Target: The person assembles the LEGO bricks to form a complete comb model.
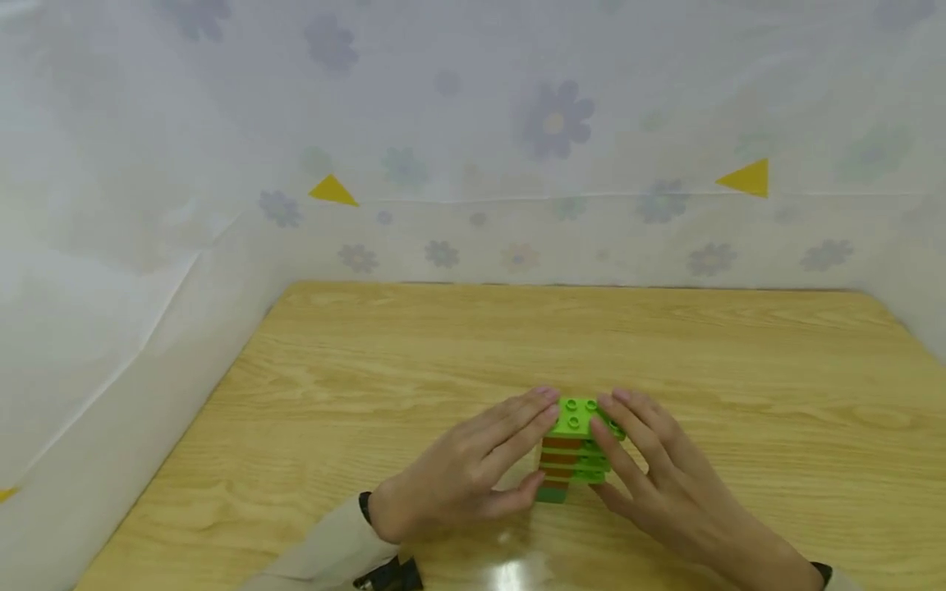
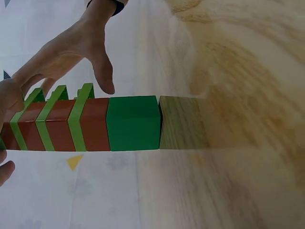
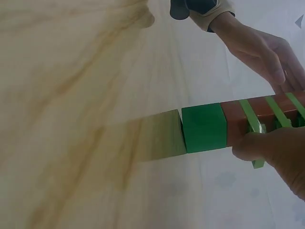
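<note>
A tower of toy building bricks [image 1: 556, 461] stands upright on the table between the two hands. Its bottom is a dark green block [image 2: 133, 123]; above it, reddish-brown bricks [image 3: 237, 119] alternate with thin light-green plates that jut out to the right. A studded light-green plate [image 1: 572, 423] tops it. From the left, my left hand [image 1: 480, 460] touches the upper edge with fairly straight fingertips, thumb near the lower bricks. My right hand [image 1: 672, 484] has its fingers spread at the top plate's right side, and its thumb stands apart from the tower in the left wrist view.
The wooden table [image 1: 355, 377] spreads around the tower. Pale flower-patterned sheeting [image 1: 473, 123] borders it at the back and sides, with yellow triangles [image 1: 750, 179] on it. A small black object [image 1: 389, 573] shows by the left sleeve at the bottom.
</note>
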### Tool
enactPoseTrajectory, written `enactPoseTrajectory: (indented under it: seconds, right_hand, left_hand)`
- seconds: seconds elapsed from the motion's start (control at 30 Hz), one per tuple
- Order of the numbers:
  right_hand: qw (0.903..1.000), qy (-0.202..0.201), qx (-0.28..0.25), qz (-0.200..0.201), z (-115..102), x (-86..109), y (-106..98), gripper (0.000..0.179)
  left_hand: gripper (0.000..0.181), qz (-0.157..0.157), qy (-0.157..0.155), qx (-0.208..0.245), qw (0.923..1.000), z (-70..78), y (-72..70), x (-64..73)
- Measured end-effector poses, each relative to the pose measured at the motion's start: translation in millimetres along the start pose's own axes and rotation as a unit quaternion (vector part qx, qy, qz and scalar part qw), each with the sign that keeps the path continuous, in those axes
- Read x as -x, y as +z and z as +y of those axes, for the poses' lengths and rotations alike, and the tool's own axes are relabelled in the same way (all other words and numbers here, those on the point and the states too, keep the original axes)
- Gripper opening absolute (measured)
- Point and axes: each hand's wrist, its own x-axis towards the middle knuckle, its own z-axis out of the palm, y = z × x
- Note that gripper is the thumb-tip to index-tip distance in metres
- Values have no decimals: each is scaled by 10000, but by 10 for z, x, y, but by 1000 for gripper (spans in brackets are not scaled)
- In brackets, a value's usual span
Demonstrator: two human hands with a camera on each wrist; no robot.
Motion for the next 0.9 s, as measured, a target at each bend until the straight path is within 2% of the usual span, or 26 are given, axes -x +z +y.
enactPoseTrajectory:
  seconds: [0.17,0.4,0.57,0.73,0.9]
  right_hand:
    - [9998,76,-85,186,26,-6,61,55]
    - [9972,465,-541,-225,91,55,52,64]
    - [9926,683,-925,-386,149,78,38,70]
    - [9873,948,-1100,-643,169,117,36,76]
    - [9776,1263,-1372,-980,183,163,32,81]
  left_hand:
    - [88,-343,-217,-79,9991,-3,64,32]
    - [104,-895,-652,-185,9937,1,160,18]
    - [104,-908,-838,-204,9921,-44,200,-18]
    - [92,-981,-1077,324,9888,-86,244,-24]
    - [88,-1203,-1611,920,9752,-87,288,-8]
